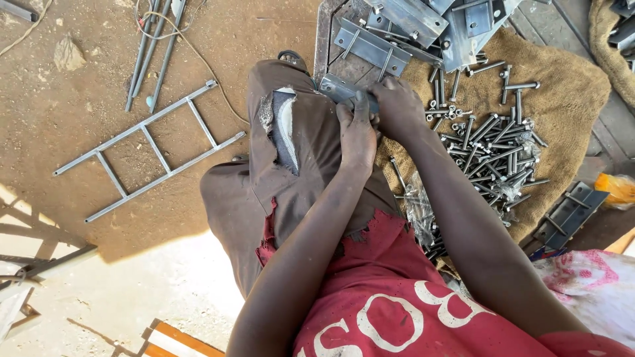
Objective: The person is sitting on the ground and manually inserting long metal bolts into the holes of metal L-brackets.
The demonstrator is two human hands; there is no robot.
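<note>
Both hands meet on a small gray metal bracket (344,91) over the knee: left hand (357,132) pinching its near edge, right hand (397,106) closed on top. The bolts (493,155) sit heaped on the burlap sack (569,86) just beside, so a slipped grip could probably drop the bracket into the dirt or nick a finger

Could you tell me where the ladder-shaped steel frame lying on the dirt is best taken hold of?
Probably from above, on one long side rail of the ladder-shaped frame, near mid-length between two rungs: it lies flat and clear of other things there.
</note>
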